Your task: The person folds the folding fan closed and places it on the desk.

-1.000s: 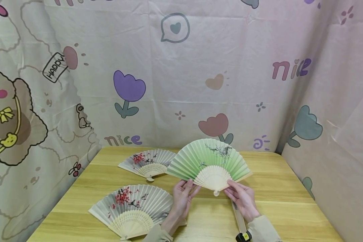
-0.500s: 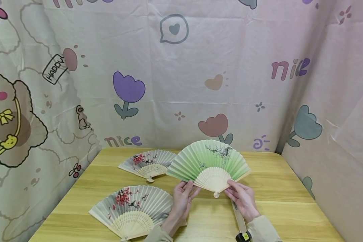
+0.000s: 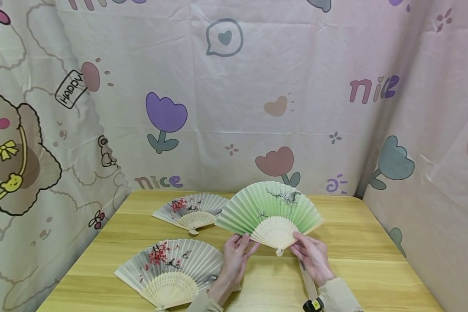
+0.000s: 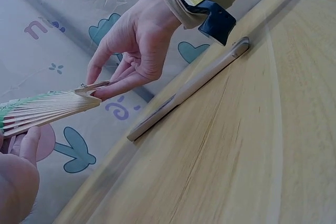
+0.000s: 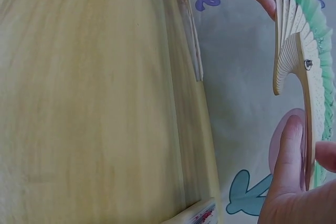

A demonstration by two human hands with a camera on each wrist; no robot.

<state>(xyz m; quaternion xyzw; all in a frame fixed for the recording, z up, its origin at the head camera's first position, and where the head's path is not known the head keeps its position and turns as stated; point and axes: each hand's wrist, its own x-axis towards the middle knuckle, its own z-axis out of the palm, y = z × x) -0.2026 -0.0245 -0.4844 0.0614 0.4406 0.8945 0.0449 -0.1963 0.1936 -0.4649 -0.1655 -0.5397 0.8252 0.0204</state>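
A spread green folding fan [image 3: 253,208] with a dark branch print is held up above the table. My left hand [image 3: 234,260] pinches its left outer rib, thumb in front. On the other side, my right hand [image 3: 313,255] pinches the right outer rib near the pivot. In the left wrist view the pale fan ribs [image 4: 55,109] run between both hands, clear of the tabletop. From the right wrist view, the fan's pivot pin [image 5: 308,64] shows, with my right thumb and a finger on the rib below it.
Two spread grey fans with red blossoms lie on the wooden table [image 3: 366,268]: one farther back [image 3: 195,210], one nearer [image 3: 171,271], partly behind my left arm. A folded fan [image 4: 194,87] lies under my right hand. Printed cloth [image 3: 234,86] hangs behind and at both sides.
The green fan has sunk very slightly in the head view. Both hands keep their hold, and the other fans stay where they were.
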